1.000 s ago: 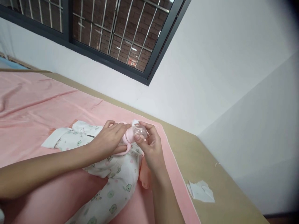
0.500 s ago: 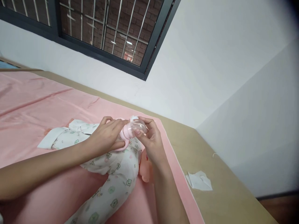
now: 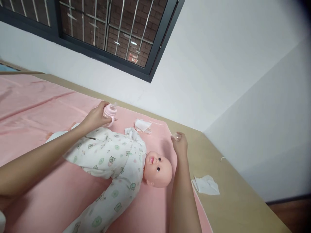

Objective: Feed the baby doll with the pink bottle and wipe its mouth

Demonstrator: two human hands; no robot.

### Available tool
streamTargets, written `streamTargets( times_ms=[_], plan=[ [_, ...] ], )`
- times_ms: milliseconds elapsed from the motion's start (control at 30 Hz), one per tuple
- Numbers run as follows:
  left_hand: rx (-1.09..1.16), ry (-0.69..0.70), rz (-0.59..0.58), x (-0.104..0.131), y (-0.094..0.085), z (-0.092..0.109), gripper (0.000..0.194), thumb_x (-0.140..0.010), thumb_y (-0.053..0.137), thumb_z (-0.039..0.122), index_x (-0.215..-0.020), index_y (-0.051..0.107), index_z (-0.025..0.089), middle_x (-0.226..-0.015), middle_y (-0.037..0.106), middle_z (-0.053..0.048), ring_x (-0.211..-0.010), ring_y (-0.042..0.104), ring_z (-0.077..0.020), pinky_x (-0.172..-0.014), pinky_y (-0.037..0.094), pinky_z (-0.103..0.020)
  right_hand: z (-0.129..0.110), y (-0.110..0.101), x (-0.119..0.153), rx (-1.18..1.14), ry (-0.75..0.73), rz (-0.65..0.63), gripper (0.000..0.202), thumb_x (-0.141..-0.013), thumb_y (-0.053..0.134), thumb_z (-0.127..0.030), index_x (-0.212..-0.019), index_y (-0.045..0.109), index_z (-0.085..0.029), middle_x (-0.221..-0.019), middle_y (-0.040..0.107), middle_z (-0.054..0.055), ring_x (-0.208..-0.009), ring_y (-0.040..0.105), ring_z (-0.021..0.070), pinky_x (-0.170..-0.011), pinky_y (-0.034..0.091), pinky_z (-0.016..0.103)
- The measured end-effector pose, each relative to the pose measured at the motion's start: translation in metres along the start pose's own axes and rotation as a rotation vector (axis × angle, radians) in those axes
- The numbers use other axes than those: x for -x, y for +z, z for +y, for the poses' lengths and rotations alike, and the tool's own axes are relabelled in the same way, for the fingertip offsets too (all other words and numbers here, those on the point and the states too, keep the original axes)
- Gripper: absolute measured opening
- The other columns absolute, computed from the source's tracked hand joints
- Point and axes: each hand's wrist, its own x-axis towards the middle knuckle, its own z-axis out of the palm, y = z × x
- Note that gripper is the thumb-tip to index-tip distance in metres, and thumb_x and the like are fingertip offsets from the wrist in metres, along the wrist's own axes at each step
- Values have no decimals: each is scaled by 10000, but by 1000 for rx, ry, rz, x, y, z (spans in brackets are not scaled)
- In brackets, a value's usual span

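Note:
My left hand [image 3: 96,116] is closed around a pink baby bottle [image 3: 110,111] whose clear teat points up, its cap off. The bottle is held above the far side of the doll's body. Over to the right, my right hand [image 3: 180,145] grips the clear bottle cap [image 3: 177,137] near the edge of the pink sheet. Between my arms a baby doll [image 3: 158,170] lies on its back, head to the right. It wears a white sleepsuit [image 3: 104,152] with green animal prints. My left forearm covers part of its legs.
A pink sheet [image 3: 34,106] covers most of the tan surface [image 3: 218,213]. Folded white tissue [image 3: 143,125] rests on the sheet beyond the doll, and another white tissue [image 3: 206,185] lies at right. Behind stand a white wall [image 3: 194,81] and a barred window [image 3: 109,29].
The clear cap has come off the bottle. My left hand has moved left and away with the bottle, my right hand to the right with the cap, uncovering the doll's head.

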Motion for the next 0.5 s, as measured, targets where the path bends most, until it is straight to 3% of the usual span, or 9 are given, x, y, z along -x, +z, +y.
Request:
streamTargets(
  times_ms=[100,233,333,500],
  plan=[
    [112,-36,11,-8,8,-18,661,-658,688,437,-1224,420,225,-1236,603,-93,-1107,580,-295,-884,438,-360,33,22,4,134,-3,-76,529,-676,563,-360,-1148,564,-121,-1117,590,169,-1017,569,268,-925,429,398],
    [395,-124,-58,-16,21,-35,770,-576,728,389,-1241,403,176,-1275,577,-139,-1215,522,-281,-998,401,-381,63,40,14,182,67,-136,529,-678,543,-348,-1155,566,-119,-1138,580,179,-978,582,265,-904,439,384],
    [596,-267,-91,-20,26,-42,726,-570,678,328,-1225,395,190,-1262,584,-118,-1206,532,-266,-989,421,-389,74,43,18,187,85,-140,551,-697,535,-391,-1170,559,-109,-1148,574,192,-977,586,278,-903,439,401],
    [700,-397,-3,-27,31,-58,556,-574,577,287,-1110,465,195,-1099,621,-53,-1121,565,-248,-989,427,-387,81,45,20,173,78,-155,591,-727,511,-446,-1218,525,-118,-1201,547,190,-978,594,271,-898,448,394]
  ],
)
